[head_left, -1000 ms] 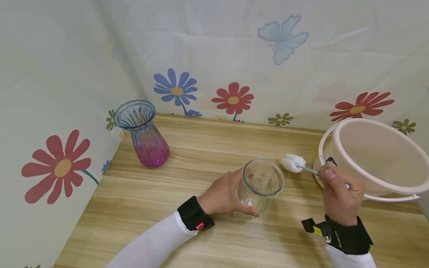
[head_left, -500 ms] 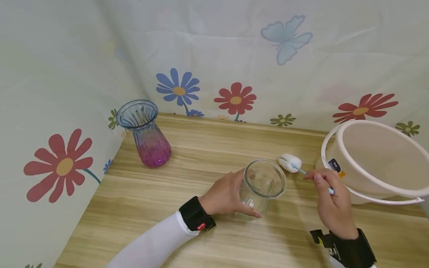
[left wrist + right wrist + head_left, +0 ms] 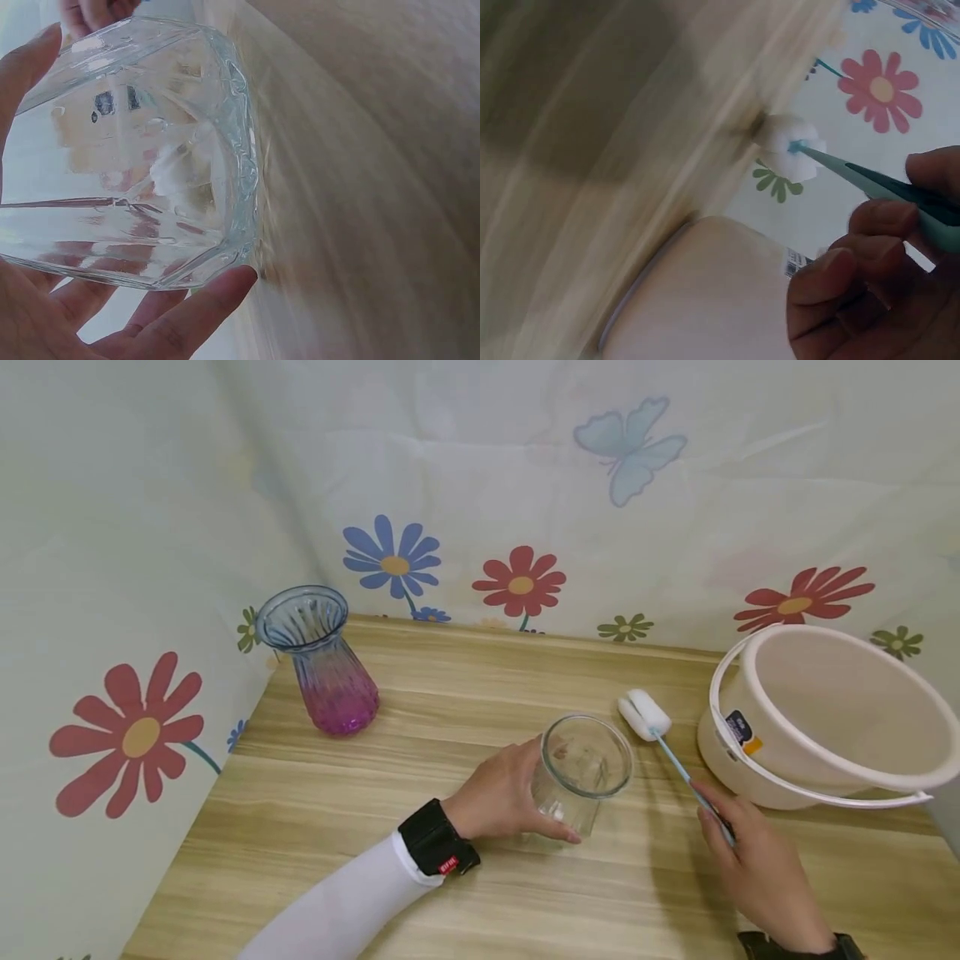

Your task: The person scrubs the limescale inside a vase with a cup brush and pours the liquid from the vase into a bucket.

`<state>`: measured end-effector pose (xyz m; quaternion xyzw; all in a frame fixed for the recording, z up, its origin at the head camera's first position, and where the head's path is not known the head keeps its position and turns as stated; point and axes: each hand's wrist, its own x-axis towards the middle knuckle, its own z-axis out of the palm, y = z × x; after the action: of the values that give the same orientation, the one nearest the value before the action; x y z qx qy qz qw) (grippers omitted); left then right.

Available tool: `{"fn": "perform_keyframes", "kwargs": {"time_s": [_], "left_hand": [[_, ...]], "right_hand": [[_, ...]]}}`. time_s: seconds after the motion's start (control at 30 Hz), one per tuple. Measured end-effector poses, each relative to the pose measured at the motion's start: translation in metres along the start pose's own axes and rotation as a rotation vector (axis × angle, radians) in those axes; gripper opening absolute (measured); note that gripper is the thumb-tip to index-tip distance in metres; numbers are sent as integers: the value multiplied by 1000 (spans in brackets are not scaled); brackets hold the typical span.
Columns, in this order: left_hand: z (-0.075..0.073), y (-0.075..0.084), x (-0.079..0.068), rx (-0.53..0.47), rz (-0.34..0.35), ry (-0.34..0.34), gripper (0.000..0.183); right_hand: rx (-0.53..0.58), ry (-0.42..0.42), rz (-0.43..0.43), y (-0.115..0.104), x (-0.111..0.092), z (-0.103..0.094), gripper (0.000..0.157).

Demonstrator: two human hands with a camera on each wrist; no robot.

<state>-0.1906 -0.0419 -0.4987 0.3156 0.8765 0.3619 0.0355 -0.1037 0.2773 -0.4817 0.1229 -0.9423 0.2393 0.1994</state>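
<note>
My left hand (image 3: 502,793) grips the side of a clear glass jar (image 3: 588,785) that stands upright on the table. In the left wrist view, thumb and fingers wrap the faceted glass (image 3: 150,150). To the right, my right hand (image 3: 757,860) holds a sponge bottle brush by its blue handle (image 3: 705,802). The brush's white sponge head (image 3: 645,714) points away from me, just right of the jar's rim and apart from it. In the right wrist view, the handle (image 3: 885,187) lies between thumb and fingers, with the sponge head (image 3: 787,146) beyond.
A pale pink bucket (image 3: 735,752) with its handle lowered stands at the right. At the back left is a ribbed glass vase (image 3: 337,677), blue fading to pink. A flower-printed curtain (image 3: 465,460) rises behind the wooden table (image 3: 450,677).
My right hand has moved down towards me along the brush and now holds it further back. The brush has swung to a steeper angle. The left hand and jar stay put.
</note>
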Motion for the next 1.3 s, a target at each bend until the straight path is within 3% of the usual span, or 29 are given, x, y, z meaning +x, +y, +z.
{"fn": "perform_keyframes", "kwargs": {"time_s": [0.23, 0.57, 0.77, 1.1, 1.2, 1.3], "left_hand": [[0, 0, 0, -2, -8, -3, 117], [-1, 2, 0, 22, -13, -12, 114], [-1, 2, 0, 30, -21, -10, 114], [0, 2, 0, 28, -26, -8, 113], [0, 1, 0, 30, -26, -8, 112], [0, 1, 0, 31, -28, -11, 111]], "right_hand": [[-117, -98, -64, 11, -3, 5, 50], [-161, -262, 99, 19, -6, 9, 58], [-146, -360, 153, 21, -8, 11, 59], [-134, -380, 207, 18, -9, 12, 57], [-128, -320, 197, 13, -9, 14, 56], [-85, -204, 153, 4, -9, 18, 55]]}}
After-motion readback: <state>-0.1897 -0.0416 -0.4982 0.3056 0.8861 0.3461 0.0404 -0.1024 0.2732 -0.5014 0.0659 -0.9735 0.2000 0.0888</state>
